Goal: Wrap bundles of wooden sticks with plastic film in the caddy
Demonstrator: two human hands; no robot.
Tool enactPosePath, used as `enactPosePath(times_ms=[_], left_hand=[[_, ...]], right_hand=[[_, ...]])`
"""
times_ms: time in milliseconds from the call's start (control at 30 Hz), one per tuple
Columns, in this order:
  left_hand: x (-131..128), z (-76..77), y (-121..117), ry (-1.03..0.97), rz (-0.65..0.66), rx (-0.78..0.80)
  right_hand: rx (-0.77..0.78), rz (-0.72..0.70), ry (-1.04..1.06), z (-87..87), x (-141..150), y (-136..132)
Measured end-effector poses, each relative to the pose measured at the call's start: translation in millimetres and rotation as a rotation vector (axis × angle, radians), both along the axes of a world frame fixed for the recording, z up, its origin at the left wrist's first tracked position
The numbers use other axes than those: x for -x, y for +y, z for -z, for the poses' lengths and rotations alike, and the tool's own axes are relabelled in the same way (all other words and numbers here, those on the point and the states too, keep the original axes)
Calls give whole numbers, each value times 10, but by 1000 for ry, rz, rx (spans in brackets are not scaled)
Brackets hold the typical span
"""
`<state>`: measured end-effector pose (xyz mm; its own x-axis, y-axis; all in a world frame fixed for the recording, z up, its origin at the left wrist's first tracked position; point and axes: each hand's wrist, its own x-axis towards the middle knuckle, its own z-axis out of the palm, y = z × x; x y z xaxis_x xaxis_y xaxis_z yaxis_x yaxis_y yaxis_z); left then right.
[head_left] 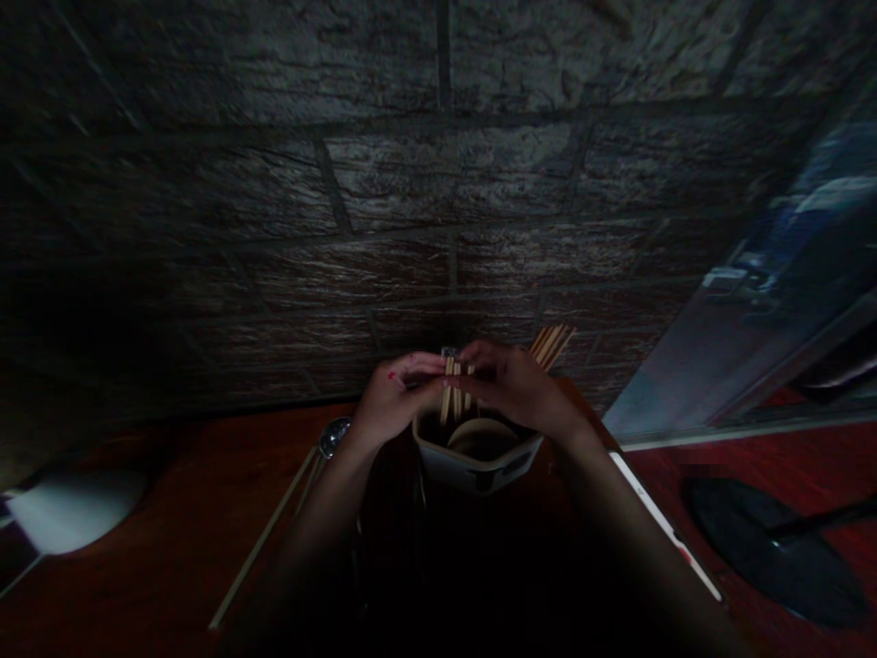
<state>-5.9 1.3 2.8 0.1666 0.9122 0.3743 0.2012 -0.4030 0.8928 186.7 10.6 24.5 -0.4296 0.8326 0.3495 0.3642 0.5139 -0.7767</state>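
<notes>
Both hands meet in front of me over a pale container (444, 460) with angled sides. My left hand (394, 395) is closed, its thumb and fingers on the upper ends of several light wooden chopsticks (455, 388). From the other side, my right hand (517, 379) curls its fingers round the same chopsticks. Their lower ends point down into the container, where a round, bowl-like rim (483, 428) shows. More chopsticks (554, 345) stick up behind my right hand; their lower part is hidden. The view is dark, so finger contact is hard to make out.
A shiny metal ladle or spoon head (335, 437) and a long thin stick (264, 539) lie left on the wooden table (178, 512). A white object (79, 510) stands far left. Stone wall (445, 183) rises behind. A black round base (774, 548) stands on the floor right.
</notes>
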Motion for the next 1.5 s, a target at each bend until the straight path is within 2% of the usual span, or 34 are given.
enactPosePath(times_ms=[267,533,900,1300,1500], left_hand=[[-5,23,12,-5,4,16],[-2,14,-2,-32,-57,-9],[-9,41,21,-35,21,103],[7,80,54,-13,45,101],[10,91,51,-15,16,118]], right_hand=[[2,25,-29,1,-5,-8],[-28,14,-34,-36,-6,-26],[-40,20,-59,-4,18,-6],[-27,62,-104,-23,45,-13],[-26,57,-86,-18,51,-22]])
